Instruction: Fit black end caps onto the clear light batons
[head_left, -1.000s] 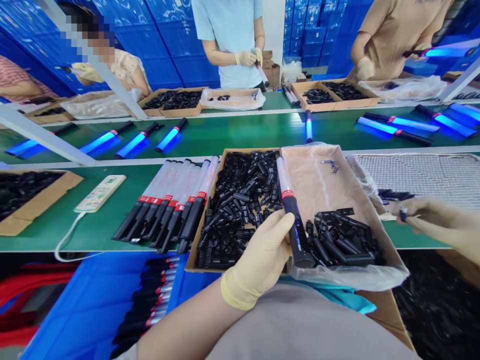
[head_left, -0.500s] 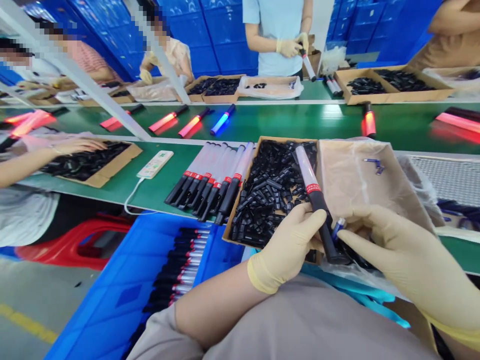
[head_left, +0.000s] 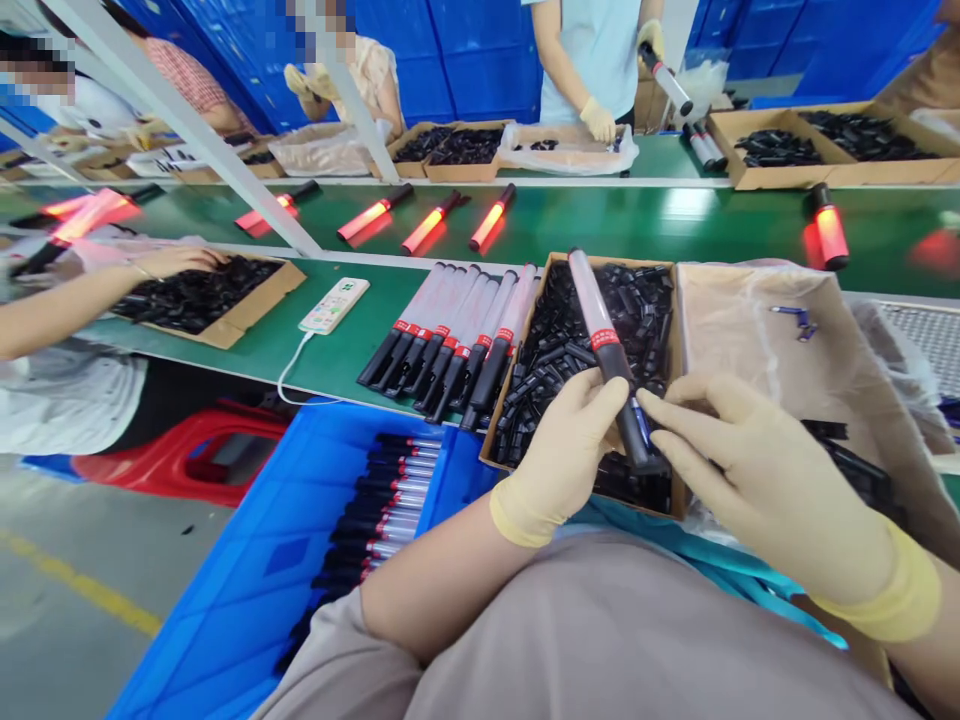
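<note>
My left hand (head_left: 562,450), in a pale yellow glove, is closed round the black handle of a light baton (head_left: 606,345) with a clear tube and a red band. The baton is tilted, its tube pointing away from me. A blue battery (head_left: 640,418) lies at the open side of the handle. My gloved right hand (head_left: 772,490) has its fingertips pinched at the battery, against the handle. Below the baton is a cardboard box (head_left: 677,340) of small black plastic parts. A plastic-lined box (head_left: 739,350) to its right holds a few blue batteries and black pieces.
Several unlit batons (head_left: 450,345) lie in a row left of the boxes, beside a white power strip (head_left: 335,305). A blue crate (head_left: 247,540) holds more batons. Lit red batons (head_left: 427,228) lie on the green conveyor (head_left: 600,220). A co-worker's arm (head_left: 82,300) reaches in at left.
My right hand has brought the battery from beside the handle onto its open side. The view has shifted slightly. The blue-lit baton on the conveyor now glows red.
</note>
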